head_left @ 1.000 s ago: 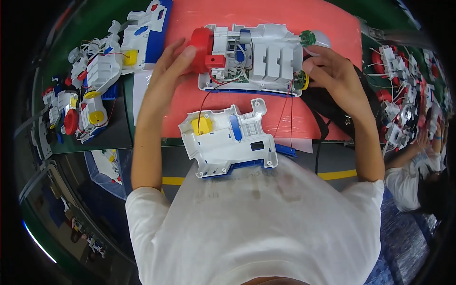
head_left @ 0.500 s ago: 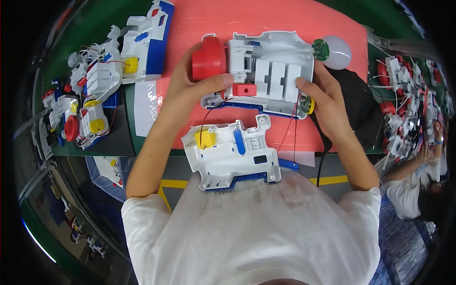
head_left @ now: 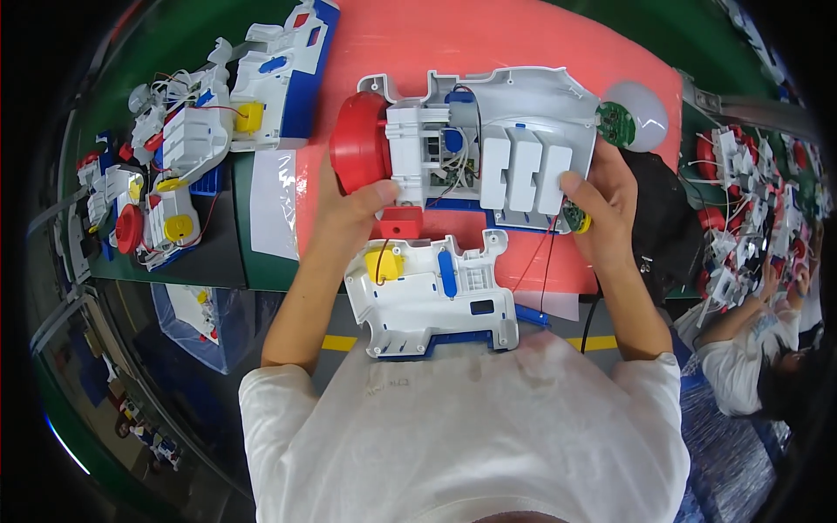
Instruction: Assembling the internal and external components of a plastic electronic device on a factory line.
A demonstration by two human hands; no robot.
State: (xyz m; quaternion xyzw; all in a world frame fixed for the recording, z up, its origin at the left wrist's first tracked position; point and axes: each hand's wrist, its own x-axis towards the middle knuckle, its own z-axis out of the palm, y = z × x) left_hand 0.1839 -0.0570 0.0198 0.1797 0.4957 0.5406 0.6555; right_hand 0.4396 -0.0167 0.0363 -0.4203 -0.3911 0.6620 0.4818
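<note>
Both hands hold a white plastic housing half (head_left: 540,100) above the red mat, its inner side up. My left hand (head_left: 344,213) is closed round the left end, by the red round part (head_left: 358,144), with its thumb on a white inner frame (head_left: 407,152). Below that thumb hangs a small red block (head_left: 402,222). My right hand (head_left: 606,196) grips the right end, thumb against the white ribbed insert (head_left: 521,174). A white dome (head_left: 641,118) on a green circuit board adjoins this end. Nearer me lies the matching white housing half (head_left: 427,301), joined by thin wires.
On the left are several partly assembled white, blue and red units (head_left: 196,131) and a sheet of paper (head_left: 273,200). A black cloth bag (head_left: 658,227) lies at right, near a heap of wired parts (head_left: 741,200). Another person's arm (head_left: 741,305) reaches in there.
The inner frame and red round part have shifted left, and the red block has moved toward me. Wires and a circuit board now show inside the housing. Both hands keep hold.
</note>
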